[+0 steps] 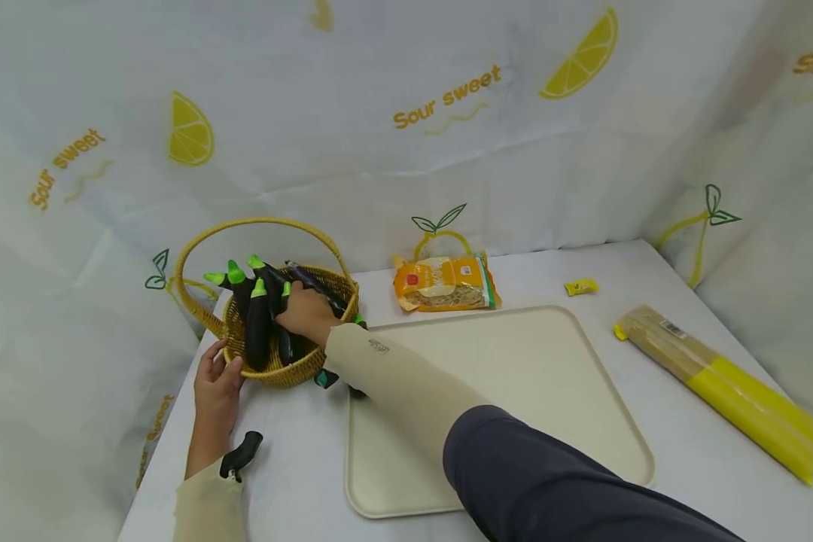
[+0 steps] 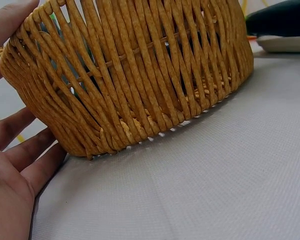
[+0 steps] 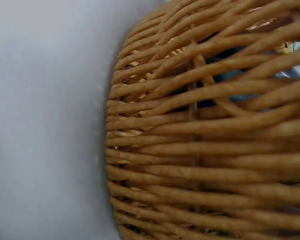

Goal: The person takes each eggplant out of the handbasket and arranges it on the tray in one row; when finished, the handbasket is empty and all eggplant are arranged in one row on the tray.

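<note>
A wicker basket (image 1: 291, 374) with a tall arched handle stands at the left of the table, holding several dark eggplants (image 1: 257, 331) with green caps. The left hand (image 1: 218, 384) holds the basket's near-left side. In the left wrist view its thumb (image 2: 10, 20) lies over the rim and the other fingers (image 2: 32, 155) touch the lower wall. Inside the basket, the right hand (image 1: 308, 310) grips an eggplant below its green cap; some of its fingertips are hidden. The right wrist view shows only the woven wall (image 3: 205, 150) and white cloth. Another eggplant (image 2: 285, 20) lies at the tray's left edge, mostly under the right forearm.
A beige tray (image 1: 501, 361) lies right of the basket, with the right arm crossing over it. Behind it is an orange food packet (image 1: 440, 282). A small yellow wrapped piece (image 1: 581, 287) and a long yellow-and-tan noodle pack (image 1: 725, 384) lie to the right.
</note>
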The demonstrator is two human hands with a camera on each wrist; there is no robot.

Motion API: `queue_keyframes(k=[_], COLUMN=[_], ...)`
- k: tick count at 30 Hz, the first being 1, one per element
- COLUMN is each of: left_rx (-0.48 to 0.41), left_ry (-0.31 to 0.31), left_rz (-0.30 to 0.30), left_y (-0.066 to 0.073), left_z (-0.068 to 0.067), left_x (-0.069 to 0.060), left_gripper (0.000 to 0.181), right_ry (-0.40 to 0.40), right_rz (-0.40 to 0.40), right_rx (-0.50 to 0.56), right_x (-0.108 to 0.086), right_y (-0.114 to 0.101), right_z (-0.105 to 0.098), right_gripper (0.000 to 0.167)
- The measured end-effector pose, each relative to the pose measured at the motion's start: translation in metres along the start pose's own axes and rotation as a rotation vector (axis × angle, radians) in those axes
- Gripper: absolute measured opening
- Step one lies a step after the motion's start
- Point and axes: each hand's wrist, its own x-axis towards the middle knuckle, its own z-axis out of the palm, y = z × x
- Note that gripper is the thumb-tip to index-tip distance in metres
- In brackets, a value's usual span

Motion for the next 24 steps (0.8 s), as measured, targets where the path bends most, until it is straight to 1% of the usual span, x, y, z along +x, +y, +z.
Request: queue_keyframes(k=[2, 6, 9, 13, 15, 17, 19, 22, 24], left_rx=[0.022, 0.040, 0.051, 0.072, 0.073, 0.068, 0.060, 0.068, 0.073], left_ry=[-0.015, -0.040, -0.038, -0.050, -0.039, -0.029, -0.021, -0.009, 0.005], left_rz=[0.001, -0.002, -0.002, 0.002, -0.002, -0.014, -0.030, -0.050, -0.053], left_y=[0.000, 0.000, 0.002, 0.009, 0.011, 0.011, 0.010, 0.008, 0.007], left_z=[-0.001, -0.002, -0.004, 0.002, 0.003, 0.004, 0.003, 0.002, 0.001], left_x=[0.000, 0.001, 0.000, 0.007, 0.008, 0.007, 0.004, 0.000, -0.001], left_gripper=[0.052, 0.054, 0.055, 0.056, 0.056, 0.056, 0.056, 0.056, 0.056], right_ry=[-0.003, -0.021, -0.022, 0.017, 0.027, 0.022, 0.017, -0.003, -0.022], right_rz=[-0.019, -0.054, -0.085, -0.124, -0.147, -0.171, -0.190, -0.234, -0.262], right_rx=[0.039, 0.149, 0.226, 0.377, 0.458, 0.510, 0.520, 0.491, 0.484], right_x=[-0.001, -0.006, -0.009, -0.016, -0.022, -0.029, -0.038, -0.051, -0.059], right_y=[0.002, 0.008, 0.010, 0.016, 0.018, 0.022, 0.028, 0.042, 0.052], right_z=[-0.004, -0.018, -0.028, -0.049, -0.057, -0.062, -0.067, -0.073, -0.078], right_gripper=[0.076, 0.074, 0.073, 0.070, 0.068, 0.067, 0.067, 0.067, 0.068])
